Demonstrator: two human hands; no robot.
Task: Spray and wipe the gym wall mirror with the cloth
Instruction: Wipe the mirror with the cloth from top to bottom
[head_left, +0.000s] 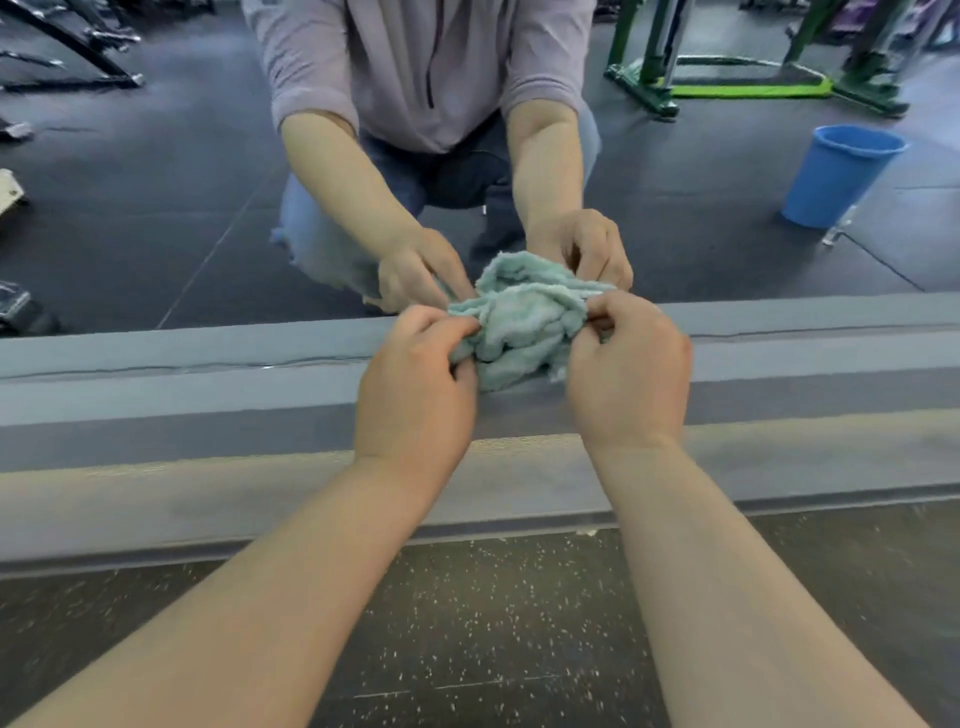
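One pale green terry cloth (519, 338), bunched into a loose, deeply wrinkled wad with a fluffy, uneven lower edge, is held off the ground at the foot of the large gym wall mirror (182, 208), level with its bottom edge. Whether the far side of the wad touches the glass cannot be confirmed.

The left hand (415, 384) grips the cloth's left side, fingers curled into the folds. The right hand (631, 374) pinches the right side, thumb and forefinger closed on a fold and the remaining fingers curled under. Both forearms reach forward from the lower frame, the cloth between the hands. The reflection shows the back of the wad and the same two-handed hold.

Edges: the mirror's bottom edge runs level across the full width just behind the cloth. Below it lies a long grey stepped skirting strip (208, 374), with a thin dark seam along its upper band and a lighter, dusty band lower down. It meets the dark rubber floor flecked with white (493, 623).

Room: glass and skirting extend to both frame edges on either side of the hands. Reflected at right, a round blue plastic bucket (839, 176) stands on dark mats, well apart from the cloth. A green metal equipment frame (727, 88) is reflected beyond it.
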